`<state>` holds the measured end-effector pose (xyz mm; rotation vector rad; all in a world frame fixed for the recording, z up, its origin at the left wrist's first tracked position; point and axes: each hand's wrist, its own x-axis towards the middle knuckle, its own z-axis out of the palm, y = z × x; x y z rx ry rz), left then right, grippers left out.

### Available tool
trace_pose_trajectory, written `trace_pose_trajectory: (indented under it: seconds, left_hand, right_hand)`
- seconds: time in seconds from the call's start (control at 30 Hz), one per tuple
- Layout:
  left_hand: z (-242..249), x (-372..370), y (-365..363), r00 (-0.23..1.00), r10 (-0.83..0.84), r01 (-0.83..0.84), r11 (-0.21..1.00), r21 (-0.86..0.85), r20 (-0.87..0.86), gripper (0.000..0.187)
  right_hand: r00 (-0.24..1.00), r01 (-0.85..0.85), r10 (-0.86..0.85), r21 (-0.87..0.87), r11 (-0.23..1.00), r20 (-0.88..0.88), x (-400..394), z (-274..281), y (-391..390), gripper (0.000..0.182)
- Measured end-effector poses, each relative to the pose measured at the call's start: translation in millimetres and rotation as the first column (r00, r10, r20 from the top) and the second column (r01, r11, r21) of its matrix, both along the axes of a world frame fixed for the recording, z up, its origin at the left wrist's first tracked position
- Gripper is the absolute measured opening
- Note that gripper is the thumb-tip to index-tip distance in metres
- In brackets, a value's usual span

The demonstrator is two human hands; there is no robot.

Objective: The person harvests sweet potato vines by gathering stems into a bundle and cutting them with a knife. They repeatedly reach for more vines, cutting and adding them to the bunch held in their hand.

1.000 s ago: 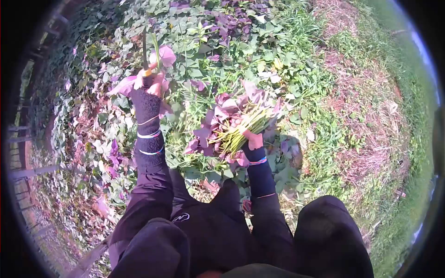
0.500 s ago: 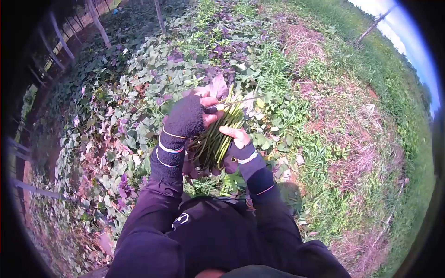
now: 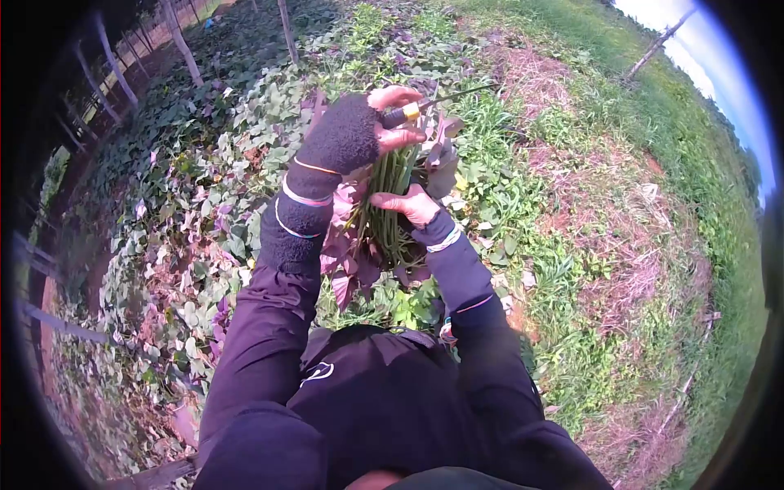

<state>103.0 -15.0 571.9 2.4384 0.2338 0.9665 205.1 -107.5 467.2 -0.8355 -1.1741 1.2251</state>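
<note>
My left hand (image 3: pixel 394 122), in a dark fuzzy fingerless glove, grips the dark handle of a knife (image 3: pixel 411 111) with a yellow band. Its thin blade points up and right, beyond the bundle. Below it, my right hand (image 3: pixel 412 206) wraps round a bundle of green stems (image 3: pixel 390 175), with its thumb across the front and its other fingers hidden. Broad purple leaves (image 3: pixel 443 163) hang at the right and lower left of the bundle. Bands circle both wrists.
Leafy vines (image 3: pixel 196 204) cover the ground at left and ahead. Dry reddish straw (image 3: pixel 629 253) and green grass lie to the right. Wooden posts (image 3: pixel 184 45) stand at the upper left, and a leaning post (image 3: pixel 660 45) at the upper right.
My left hand and the knife have moved up, away from my body. My right hand has shifted slightly up and left; the bundle has turned more upright, showing more purple leaves.
</note>
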Motion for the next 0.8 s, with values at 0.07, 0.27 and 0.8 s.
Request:
trace_pose_trajectory:
  seconds: [0.07,0.27,0.8]
  left_hand:
    - [2.1,4.8,-5.0,0.987,0.099,-0.093,0.994,0.054,-0.126,0.039]
    - [-9.9,25.4,-13.2,0.978,0.134,-0.136,0.991,0.000,-0.159,0.042]
    - [-111.5,-108.0,14.7,0.773,0.591,-0.619,0.783,0.067,0.229,0.033]
  right_hand:
    - [0.998,0.005,-0.006,0.018,1.000,0.063,7.5,1.4,-0.8,0.034]
    - [0.958,0.116,-0.088,-0.088,0.989,0.273,44.7,-7.8,-11.9,0.033]
    - [0.802,0.517,-0.326,-0.309,0.798,0.500,112.9,-96.8,-106.9,0.033]
